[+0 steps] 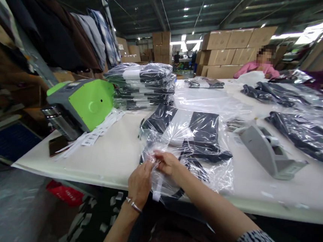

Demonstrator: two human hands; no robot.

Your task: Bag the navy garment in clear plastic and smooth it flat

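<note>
A folded dark garment with a pale band [204, 126] lies on the table in front of me inside a clear plastic bag [221, 175]. At the bag's near left part, my left hand [141, 179] has its fingers closed on the crumpled plastic. My right hand [165, 163] pinches the same plastic just beside it, the fingertips of both hands almost meeting. A small white tag [156, 195] hangs below them at the table's front edge. Dark cords or straps show through the film near my right wrist.
A grey tape dispenser [271, 153] stands to the right. To the left are a green and grey machine [86, 101], a metal flask [61, 121] and printed labels [92, 135]. Bagged garments [144, 83] are stacked behind. Across the table sits a person in pink [246, 70].
</note>
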